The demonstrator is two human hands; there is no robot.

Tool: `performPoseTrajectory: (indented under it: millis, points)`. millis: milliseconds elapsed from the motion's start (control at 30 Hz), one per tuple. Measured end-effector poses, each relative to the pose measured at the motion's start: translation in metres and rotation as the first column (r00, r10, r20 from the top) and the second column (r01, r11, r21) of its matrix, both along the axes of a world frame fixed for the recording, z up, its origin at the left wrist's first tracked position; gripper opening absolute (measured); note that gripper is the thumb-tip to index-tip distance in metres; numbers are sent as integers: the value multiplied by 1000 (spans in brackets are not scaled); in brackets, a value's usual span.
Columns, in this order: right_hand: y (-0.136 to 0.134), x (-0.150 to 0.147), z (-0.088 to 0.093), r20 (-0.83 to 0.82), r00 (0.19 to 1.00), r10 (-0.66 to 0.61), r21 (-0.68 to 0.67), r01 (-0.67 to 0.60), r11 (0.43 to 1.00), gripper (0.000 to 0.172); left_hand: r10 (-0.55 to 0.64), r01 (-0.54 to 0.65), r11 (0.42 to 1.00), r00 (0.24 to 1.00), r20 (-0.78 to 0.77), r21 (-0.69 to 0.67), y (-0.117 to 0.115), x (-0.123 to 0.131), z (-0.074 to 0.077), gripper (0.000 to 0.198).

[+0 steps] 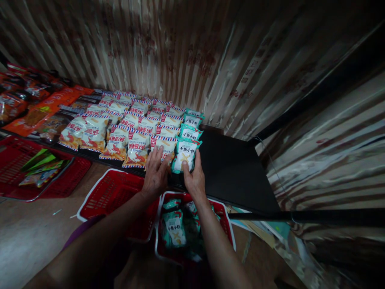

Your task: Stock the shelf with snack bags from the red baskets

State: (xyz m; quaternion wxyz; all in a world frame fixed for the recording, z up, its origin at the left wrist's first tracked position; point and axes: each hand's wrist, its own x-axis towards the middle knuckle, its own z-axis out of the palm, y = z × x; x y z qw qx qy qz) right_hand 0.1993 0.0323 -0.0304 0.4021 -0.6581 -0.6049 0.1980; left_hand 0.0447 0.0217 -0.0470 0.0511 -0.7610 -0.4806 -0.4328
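Note:
My right hand [195, 174] grips a green-and-white snack bag [187, 154], thumb on its front and fingers along its right side. That bag stands at the front of a column of matching green bags [191, 133] on the black shelf [233, 168]. Fingers spread, my left hand [157, 170] rests against a white-and-orange snack bag [167, 145] just to the left. Rows of similar white bags [136, 146] with red lettering fill the shelf further left. Below my hands, a red basket [230, 228] with a white rim holds several green bags [174, 228].
Another red basket [112, 186] stands left of it. A third red basket [70, 180] at far left contains green and colourful packets [43, 166]. Orange packages [40, 114] lie on the left shelf end. Striped plastic sheeting [180, 48] hangs behind; a black shelf post [315, 84] rises right.

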Motion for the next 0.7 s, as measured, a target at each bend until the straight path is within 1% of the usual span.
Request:
performPoseTrajectory:
  millis: [133, 233, 300, 367, 467, 533, 633, 700]
  points:
    - [-2, 1, -2, 23, 999, 35, 89, -37, 995, 70, -11, 11, 999, 1000, 7, -48, -3, -1, 2, 52]
    - [-5, 3, -4, 54, 998, 45, 125, -51, 991, 68, -7, 8, 997, 1000, 9, -74, -4, 0, 3, 51]
    - [-9, 5, -4, 89, 995, 36, 153, -49, 987, 65, -6, 6, 998, 1000, 1, -62, -6, 0, 4, 49]
    - [-14, 7, 0, 127, 992, 18, 203, -44, 978, 59, -39, 38, 999, 999, -2, -22, -10, 1, 6, 43]
    - [-28, 10, 8, 172, 985, -4, 292, -48, 955, 49, -155, 155, 988, 988, 0, 27, -20, 5, 7, 34]
    - [-41, 12, 13, 193, 981, -1, 342, -67, 937, 44, -256, 256, 966, 967, -10, 23, -30, 10, 7, 31]
    - [-60, 18, 20, 228, 973, 36, 380, -123, 917, 40, -429, 429, 903, 903, -20, 2, -47, 17, 4, 27]
    - [-73, 23, 22, 243, 967, 75, 376, -165, 912, 39, -522, 522, 853, 853, -8, -27, -57, 21, 0, 27]
